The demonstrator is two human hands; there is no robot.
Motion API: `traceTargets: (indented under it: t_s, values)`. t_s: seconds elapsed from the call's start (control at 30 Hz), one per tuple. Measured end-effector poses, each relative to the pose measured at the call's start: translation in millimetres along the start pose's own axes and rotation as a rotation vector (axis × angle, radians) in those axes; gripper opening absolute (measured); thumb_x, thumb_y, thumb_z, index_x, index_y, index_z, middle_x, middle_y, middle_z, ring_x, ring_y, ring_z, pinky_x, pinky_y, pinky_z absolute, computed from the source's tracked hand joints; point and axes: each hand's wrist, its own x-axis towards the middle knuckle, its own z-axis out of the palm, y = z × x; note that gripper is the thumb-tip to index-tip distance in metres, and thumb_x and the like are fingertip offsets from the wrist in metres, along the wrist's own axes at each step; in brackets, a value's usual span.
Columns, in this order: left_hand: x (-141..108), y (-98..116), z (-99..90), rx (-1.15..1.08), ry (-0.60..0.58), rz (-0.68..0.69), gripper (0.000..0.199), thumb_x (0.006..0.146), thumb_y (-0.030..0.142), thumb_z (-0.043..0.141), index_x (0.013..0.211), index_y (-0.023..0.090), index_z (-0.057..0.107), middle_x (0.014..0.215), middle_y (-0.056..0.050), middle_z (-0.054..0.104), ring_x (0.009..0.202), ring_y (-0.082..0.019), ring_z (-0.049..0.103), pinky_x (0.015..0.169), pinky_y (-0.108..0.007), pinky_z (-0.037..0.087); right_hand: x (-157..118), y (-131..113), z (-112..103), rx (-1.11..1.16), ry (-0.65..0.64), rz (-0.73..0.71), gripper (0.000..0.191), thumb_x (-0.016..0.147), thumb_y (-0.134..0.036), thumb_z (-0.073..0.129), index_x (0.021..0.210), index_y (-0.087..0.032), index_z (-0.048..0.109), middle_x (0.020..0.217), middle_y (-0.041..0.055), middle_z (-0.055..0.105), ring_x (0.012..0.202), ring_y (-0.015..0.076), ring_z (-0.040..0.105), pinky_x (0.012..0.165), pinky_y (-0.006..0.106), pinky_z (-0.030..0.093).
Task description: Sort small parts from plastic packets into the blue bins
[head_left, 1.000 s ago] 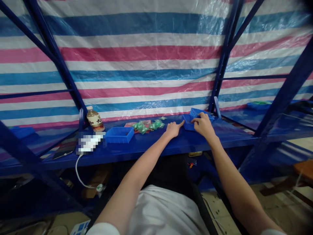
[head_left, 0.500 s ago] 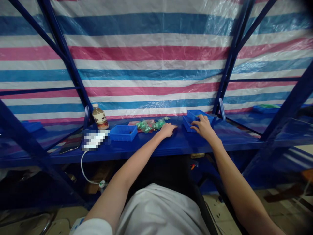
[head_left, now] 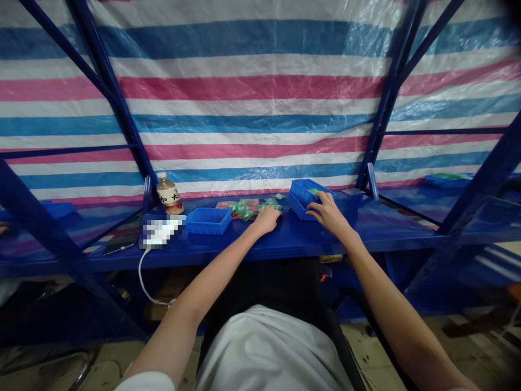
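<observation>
My left hand (head_left: 267, 219) lies palm down on the table, fingers stretched out at the right edge of a pile of green plastic packets (head_left: 244, 209). Nothing shows gripped in it. On the right, two blue bins (head_left: 300, 191) are stacked a little askew, and the upper one has something green in it. My right hand (head_left: 330, 212) is on their near right corner, thumb at the front and fingers over the rim. Where exactly the fingertips press is hard to see.
Left of the packets stands another blue bin (head_left: 208, 222) with small dark pieces inside. Beyond it are a drink bottle (head_left: 170, 196), a blurred-out white item with a cable (head_left: 160, 232) and a phone (head_left: 121, 243). Blue rack posts (head_left: 376, 119) frame the table (head_left: 280, 244); a striped sheet (head_left: 252, 87) hangs behind.
The stacked bins have shifted left and turned slightly, together with my right hand. My left hand has drawn left, from the bare tabletop onto the edge of the packets.
</observation>
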Motion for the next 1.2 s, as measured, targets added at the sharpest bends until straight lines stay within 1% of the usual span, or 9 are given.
traceTargets:
  t_s: [0.1, 0.2, 0.33, 0.43, 0.57, 0.73, 0.83, 1.0, 1.2]
  values:
    - [-1.0, 2.1, 4.1, 0.013, 0.034, -0.001, 0.039, 0.088, 0.007, 0.04, 0.116, 0.019, 0.064, 0.109, -0.014, 0.057, 0.104, -0.028, 0.054, 0.091, -0.04, 0.04, -5.0, 11.3, -2.9, -0.043, 0.028, 0.036, 0.024, 0.091, -0.035, 0.053, 0.093, -0.02, 0.071, 0.116, 0.0139, 0.044, 0.108, 0.0307, 0.043, 0.094, 0.048, 0.043]
    - [-1.4, 3.4, 7.1, 0.017, 0.058, 0.0, 0.042, 0.087, 0.005, 0.039, 0.119, 0.019, 0.063, 0.109, -0.015, 0.057, 0.104, -0.028, 0.053, 0.091, -0.04, 0.04, -11.3, 24.6, -7.2, -0.072, 0.021, 0.068, 0.021, 0.09, -0.033, 0.055, 0.092, -0.02, 0.072, 0.116, 0.0141, 0.045, 0.107, 0.0313, 0.043, 0.093, 0.049, 0.043]
    - [-1.8, 3.5, 7.8, 0.015, 0.054, 0.002, 0.042, 0.089, 0.006, 0.038, 0.119, 0.019, 0.063, 0.109, -0.015, 0.057, 0.103, -0.027, 0.053, 0.091, -0.039, 0.04, -15.1, 31.9, -9.8, -0.085, -0.02, 0.038, 0.019, 0.088, -0.032, 0.058, 0.09, -0.02, 0.073, 0.115, 0.0142, 0.047, 0.106, 0.031, 0.044, 0.093, 0.049, 0.044]
    - [-5.5, 2.5, 6.1, 0.018, 0.069, 0.011, 0.04, 0.091, 0.009, 0.036, 0.117, 0.017, 0.064, 0.107, -0.015, 0.058, 0.101, -0.027, 0.053, 0.089, -0.039, 0.04, -9.7, 25.7, -8.1, -0.078, -0.068, -0.015, 0.018, 0.089, -0.03, 0.057, 0.089, -0.02, 0.073, 0.113, 0.014, 0.048, 0.106, 0.0306, 0.044, 0.092, 0.048, 0.045]
    - [-18.2, -1.5, 2.6, -0.008, 0.08, 0.025, 0.038, 0.094, 0.015, 0.035, 0.121, 0.018, 0.062, 0.106, -0.015, 0.059, 0.101, -0.028, 0.053, 0.09, -0.04, 0.04, 7.3, 6.0, -1.9, -0.044, -0.104, -0.066, 0.017, 0.089, -0.025, 0.057, 0.089, -0.02, 0.072, 0.113, 0.0141, 0.049, 0.107, 0.0305, 0.044, 0.091, 0.047, 0.046]
    - [-37.2, -8.5, 2.5, -0.011, 0.106, 0.01, 0.036, 0.095, 0.017, 0.038, 0.12, 0.021, 0.063, 0.102, -0.011, 0.059, 0.1, -0.025, 0.053, 0.09, -0.037, 0.04, 30.8, -22.0, 10.9, -0.028, -0.121, -0.131, 0.017, 0.089, -0.023, 0.055, 0.09, -0.019, 0.071, 0.113, 0.014, 0.05, 0.107, 0.0296, 0.045, 0.092, 0.046, 0.046]
    - [-45.2, -11.5, 5.1, -0.046, 0.143, -0.017, 0.033, 0.095, 0.018, 0.041, 0.117, 0.02, 0.065, 0.102, -0.01, 0.059, 0.1, -0.024, 0.054, 0.091, -0.036, 0.041, 39.3, -31.7, 19.6, -0.044, -0.108, -0.132, 0.016, 0.088, -0.022, 0.056, 0.091, -0.018, 0.071, 0.113, 0.0147, 0.05, 0.107, 0.0307, 0.045, 0.091, 0.047, 0.046]
    - [-52.7, -12.7, 7.2, -0.121, 0.174, -0.094, 0.032, 0.095, 0.02, 0.044, 0.12, 0.02, 0.063, 0.105, -0.009, 0.06, 0.102, -0.023, 0.055, 0.092, -0.035, 0.043, 40.5, -29.5, 27.1, -0.07, -0.073, -0.099, 0.017, 0.088, -0.024, 0.056, 0.092, -0.018, 0.072, 0.118, 0.0154, 0.049, 0.107, 0.0319, 0.044, 0.091, 0.048, 0.045]
    - [-55.8, -12.0, 5.8, -0.162, 0.188, -0.103, 0.03, 0.095, 0.021, 0.045, 0.118, 0.02, 0.065, 0.104, -0.009, 0.061, 0.103, -0.023, 0.056, 0.094, -0.035, 0.043, 39.5, -17.1, 30.7, -0.065, -0.071, -0.077, 0.02, 0.088, -0.028, 0.057, 0.093, -0.018, 0.074, 0.112, 0.0156, 0.051, 0.105, 0.0321, 0.045, 0.092, 0.048, 0.045]
